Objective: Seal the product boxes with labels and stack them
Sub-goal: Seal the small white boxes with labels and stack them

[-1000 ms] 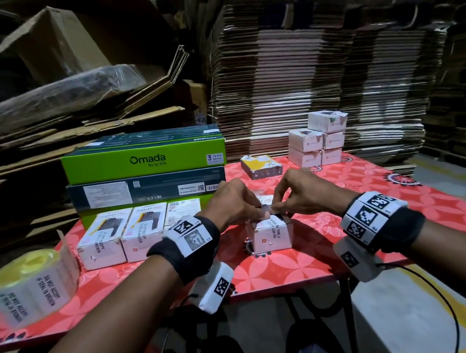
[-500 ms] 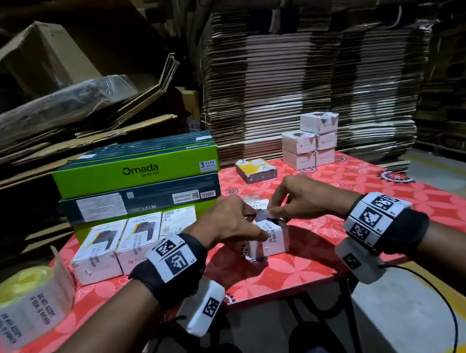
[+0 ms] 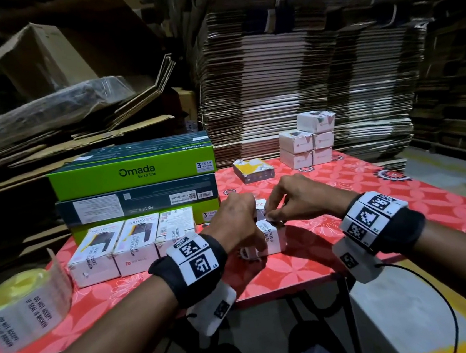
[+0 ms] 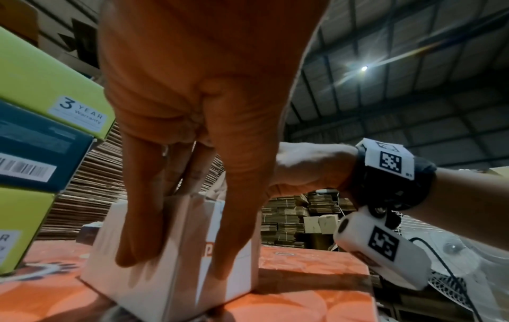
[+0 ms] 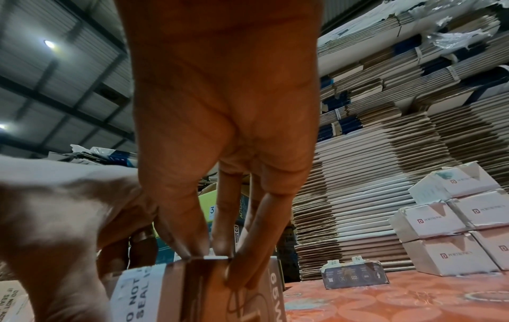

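We are looking at a red floral table [image 3: 372, 186] standing among tall piles of flattened cardboard [image 3: 288, 83]. We are seeing green and dark Omada boxes [image 3: 133, 174] stacked at its back left, and a crumpled open carton [image 3: 38, 59] lying on loose cardboard sheets [image 3: 49, 156] behind them.

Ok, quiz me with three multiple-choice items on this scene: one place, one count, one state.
1. The label roll sits: A) at the table's near left B) on the far stack C) on the floor.
2. Small white boxes visible in the far stack: A) two B) five C) nine.
3. The box being sealed: A) torn open B) bare C) bears a seal label.
Answers: A, it lies by the near left edge; B, one tops two pairs; C, printed warning text shows.
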